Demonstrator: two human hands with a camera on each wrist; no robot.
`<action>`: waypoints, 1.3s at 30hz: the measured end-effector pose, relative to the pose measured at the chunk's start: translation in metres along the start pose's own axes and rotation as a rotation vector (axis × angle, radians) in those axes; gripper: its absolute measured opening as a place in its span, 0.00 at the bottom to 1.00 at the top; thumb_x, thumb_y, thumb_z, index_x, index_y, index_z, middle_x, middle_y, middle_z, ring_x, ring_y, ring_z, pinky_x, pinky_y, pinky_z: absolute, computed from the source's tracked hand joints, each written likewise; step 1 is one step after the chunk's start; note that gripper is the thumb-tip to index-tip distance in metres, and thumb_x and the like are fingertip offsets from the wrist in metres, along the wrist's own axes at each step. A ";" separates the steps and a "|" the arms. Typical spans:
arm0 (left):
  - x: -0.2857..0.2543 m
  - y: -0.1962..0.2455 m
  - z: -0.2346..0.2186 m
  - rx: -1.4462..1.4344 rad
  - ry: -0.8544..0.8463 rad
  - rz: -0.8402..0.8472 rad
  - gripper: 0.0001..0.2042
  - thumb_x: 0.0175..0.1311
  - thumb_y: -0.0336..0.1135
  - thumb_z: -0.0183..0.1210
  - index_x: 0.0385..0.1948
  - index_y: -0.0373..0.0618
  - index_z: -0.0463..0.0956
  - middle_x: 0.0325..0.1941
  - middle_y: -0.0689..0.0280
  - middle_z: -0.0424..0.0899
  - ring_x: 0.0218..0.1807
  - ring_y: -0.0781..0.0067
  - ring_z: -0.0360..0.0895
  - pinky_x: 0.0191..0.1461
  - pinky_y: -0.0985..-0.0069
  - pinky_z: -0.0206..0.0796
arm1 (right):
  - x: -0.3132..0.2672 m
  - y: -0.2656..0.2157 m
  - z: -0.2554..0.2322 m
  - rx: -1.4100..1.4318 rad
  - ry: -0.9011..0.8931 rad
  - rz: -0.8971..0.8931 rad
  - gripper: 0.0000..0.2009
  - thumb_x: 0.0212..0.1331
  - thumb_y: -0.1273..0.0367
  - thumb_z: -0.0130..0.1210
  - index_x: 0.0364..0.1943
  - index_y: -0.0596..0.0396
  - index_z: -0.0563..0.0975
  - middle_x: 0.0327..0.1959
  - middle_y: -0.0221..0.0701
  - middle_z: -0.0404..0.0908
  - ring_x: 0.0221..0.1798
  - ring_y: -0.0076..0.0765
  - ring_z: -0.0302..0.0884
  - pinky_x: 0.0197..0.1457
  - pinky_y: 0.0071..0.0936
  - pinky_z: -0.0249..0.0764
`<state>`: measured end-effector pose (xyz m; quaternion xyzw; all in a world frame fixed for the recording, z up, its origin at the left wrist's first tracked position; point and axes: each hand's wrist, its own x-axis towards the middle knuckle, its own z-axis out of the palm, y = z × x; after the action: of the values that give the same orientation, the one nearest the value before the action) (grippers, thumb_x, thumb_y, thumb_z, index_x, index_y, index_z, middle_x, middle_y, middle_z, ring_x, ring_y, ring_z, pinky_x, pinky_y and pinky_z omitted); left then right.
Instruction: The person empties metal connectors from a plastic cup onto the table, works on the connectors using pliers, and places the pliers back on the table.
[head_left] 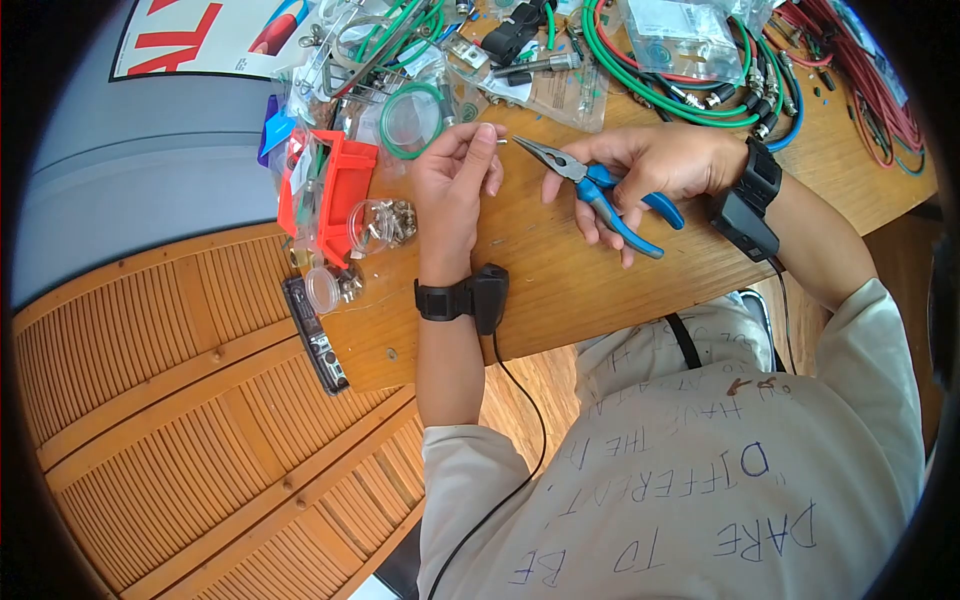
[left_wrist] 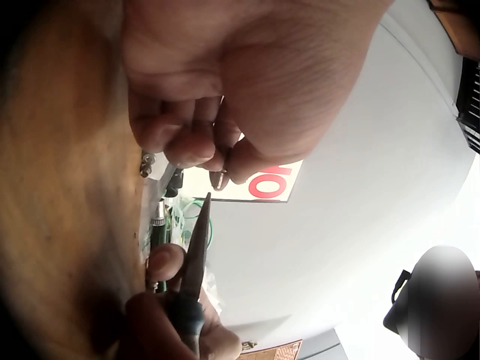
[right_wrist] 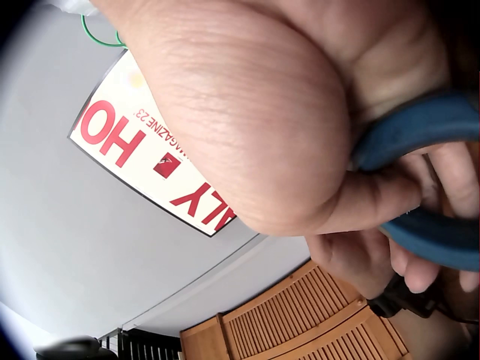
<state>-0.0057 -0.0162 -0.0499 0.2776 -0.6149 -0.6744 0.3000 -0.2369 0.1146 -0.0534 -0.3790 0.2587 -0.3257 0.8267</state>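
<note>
Between thumb and fingertips, the left hand (head_left: 457,185) pinches a small metal piece (head_left: 502,141), which also shows at its fingertips in the left wrist view (left_wrist: 218,180). Long-nose pliers with blue handles (head_left: 622,222) rest in the right hand (head_left: 665,168), fingers curled about the handles. Their pointed tip lies close to the small piece, apart from it in the left wrist view. The right wrist view shows the blue handles (right_wrist: 427,127) against the palm; the plier jaws are out of that view.
Clear tubs of metal parts (head_left: 392,224) and a red bin (head_left: 345,190) stand left of the left hand. Beyond the hands lie plastic bags (head_left: 570,95) and coiled green cables (head_left: 625,75). Red cables (head_left: 835,50) lie at far right.
</note>
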 end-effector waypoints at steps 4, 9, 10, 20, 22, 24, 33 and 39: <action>0.000 -0.001 0.000 -0.006 -0.010 0.002 0.13 0.78 0.37 0.63 0.44 0.33 0.84 0.28 0.71 0.81 0.24 0.85 0.69 0.28 0.84 0.58 | 0.000 0.000 0.000 0.010 -0.009 -0.003 0.30 0.59 0.87 0.48 0.69 0.60 0.68 0.47 0.46 0.84 0.45 0.41 0.87 0.51 0.48 0.91; 0.000 -0.001 0.000 -0.001 -0.009 0.009 0.12 0.78 0.36 0.63 0.44 0.33 0.84 0.29 0.70 0.81 0.24 0.85 0.69 0.28 0.84 0.58 | 0.000 0.000 0.000 0.012 -0.012 -0.003 0.30 0.59 0.87 0.48 0.69 0.60 0.68 0.46 0.46 0.84 0.45 0.41 0.87 0.52 0.48 0.91; -0.001 -0.001 0.000 -0.005 -0.013 0.012 0.12 0.77 0.36 0.63 0.44 0.33 0.84 0.29 0.70 0.82 0.24 0.85 0.69 0.28 0.84 0.58 | -0.001 -0.001 0.001 0.005 -0.006 -0.001 0.30 0.59 0.87 0.48 0.69 0.60 0.67 0.46 0.46 0.84 0.45 0.41 0.87 0.52 0.48 0.91; -0.002 -0.001 0.007 0.134 -0.009 0.014 0.11 0.77 0.36 0.64 0.45 0.35 0.84 0.26 0.72 0.78 0.25 0.84 0.68 0.29 0.83 0.56 | -0.001 -0.002 0.003 -0.018 0.015 0.011 0.30 0.59 0.88 0.47 0.69 0.60 0.68 0.46 0.45 0.84 0.46 0.41 0.87 0.53 0.47 0.91; -0.002 -0.001 0.007 0.148 -0.024 0.019 0.11 0.77 0.36 0.64 0.45 0.35 0.84 0.26 0.72 0.78 0.25 0.84 0.68 0.29 0.84 0.56 | -0.001 -0.002 0.003 -0.020 0.016 0.012 0.30 0.59 0.88 0.47 0.69 0.60 0.68 0.46 0.45 0.84 0.46 0.41 0.87 0.53 0.47 0.91; -0.002 0.000 0.008 0.155 -0.032 0.011 0.11 0.77 0.36 0.64 0.45 0.35 0.84 0.26 0.72 0.78 0.25 0.84 0.68 0.29 0.84 0.56 | -0.001 -0.001 0.003 -0.023 0.016 0.012 0.30 0.59 0.88 0.47 0.69 0.60 0.68 0.46 0.45 0.84 0.46 0.41 0.87 0.53 0.47 0.91; -0.003 -0.001 0.009 0.178 -0.057 0.004 0.10 0.77 0.34 0.64 0.46 0.35 0.84 0.27 0.72 0.79 0.26 0.84 0.69 0.29 0.84 0.58 | 0.000 0.000 0.003 -0.013 0.013 0.013 0.30 0.59 0.87 0.47 0.69 0.59 0.68 0.46 0.45 0.84 0.47 0.42 0.88 0.53 0.47 0.91; -0.003 -0.001 0.009 0.178 -0.071 -0.003 0.10 0.77 0.33 0.63 0.46 0.35 0.84 0.27 0.73 0.79 0.26 0.85 0.69 0.30 0.84 0.58 | 0.000 0.000 0.003 -0.030 0.011 0.008 0.30 0.59 0.88 0.47 0.69 0.60 0.68 0.46 0.44 0.84 0.47 0.42 0.88 0.54 0.47 0.90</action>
<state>-0.0105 -0.0080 -0.0500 0.2801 -0.6822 -0.6269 0.2513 -0.2350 0.1161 -0.0517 -0.3883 0.2696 -0.3206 0.8208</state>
